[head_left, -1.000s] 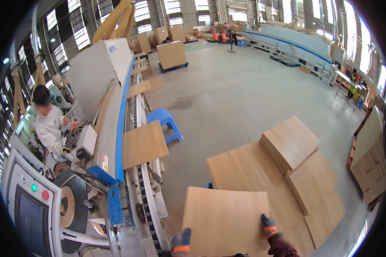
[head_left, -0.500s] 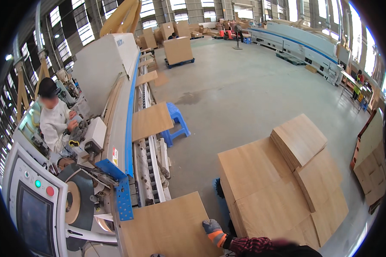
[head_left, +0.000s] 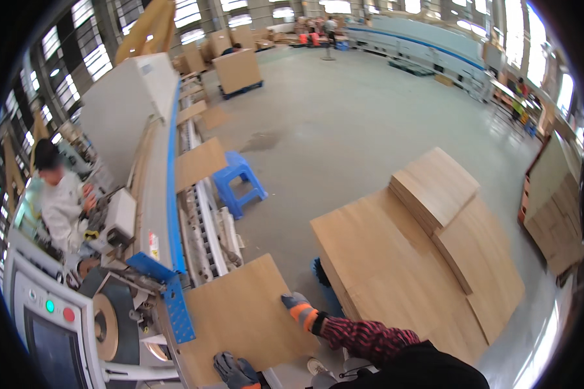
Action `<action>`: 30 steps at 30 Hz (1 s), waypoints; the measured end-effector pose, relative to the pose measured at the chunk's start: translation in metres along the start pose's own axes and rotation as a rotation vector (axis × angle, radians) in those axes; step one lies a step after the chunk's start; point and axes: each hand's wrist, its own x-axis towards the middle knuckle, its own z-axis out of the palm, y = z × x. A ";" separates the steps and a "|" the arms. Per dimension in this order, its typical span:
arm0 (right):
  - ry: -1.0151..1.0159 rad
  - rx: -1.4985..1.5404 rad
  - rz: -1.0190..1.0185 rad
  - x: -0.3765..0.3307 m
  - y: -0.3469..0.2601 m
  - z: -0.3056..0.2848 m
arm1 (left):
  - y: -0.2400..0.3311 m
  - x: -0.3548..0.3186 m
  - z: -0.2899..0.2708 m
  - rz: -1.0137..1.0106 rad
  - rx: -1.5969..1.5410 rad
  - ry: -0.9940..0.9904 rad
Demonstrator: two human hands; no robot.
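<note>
A flat wood-look panel (head_left: 240, 305) lies on the infeed of a long machine, its left edge beside a blue perforated bracket (head_left: 177, 310). My right hand (head_left: 296, 304), in a grey and orange glove, grips the panel's right edge; the thumb side is partly hidden. Near the panel's close edge, my left hand (head_left: 235, 371) rests gloved on the top face with its fingers stretched out. To the right stands a large stack of similar panels (head_left: 370, 253), with smaller piles on top.
A control console (head_left: 52, 324) with buttons and a screen stands at the lower left. Behind the machine (head_left: 126, 91), a co-worker (head_left: 61, 194) in white handles something small. A blue stool (head_left: 238, 183) supports another panel (head_left: 200, 163) farther along the rollers. More boards (head_left: 555, 220) lean at the right.
The panel has moved forward along the machine, with my right hand staying on its edge. My left hand has come fully into view on the panel. The view has shifted somewhat.
</note>
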 end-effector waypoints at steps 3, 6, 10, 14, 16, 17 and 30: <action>-0.089 -0.021 0.128 0.018 -0.032 0.017 | -0.072 -0.012 0.084 -0.101 -0.615 0.049; -0.059 -0.013 0.082 0.037 -0.006 0.026 | -0.035 0.008 0.050 0.030 -0.018 -0.019; -0.130 0.073 -0.140 0.070 -0.004 0.027 | -0.032 0.036 0.057 0.149 0.203 0.023; -0.103 0.412 -0.184 0.059 -0.028 0.018 | -0.089 0.065 0.101 0.356 0.584 0.052; 0.031 0.471 -0.151 0.048 -0.040 -0.018 | -0.040 0.093 0.075 0.215 0.222 0.198; 0.145 0.435 -0.162 0.047 -0.041 -0.042 | -0.009 0.111 0.054 0.144 0.040 0.267; 1.175 0.735 0.121 0.095 0.198 -0.523 | -0.027 0.255 0.107 0.072 -0.014 0.188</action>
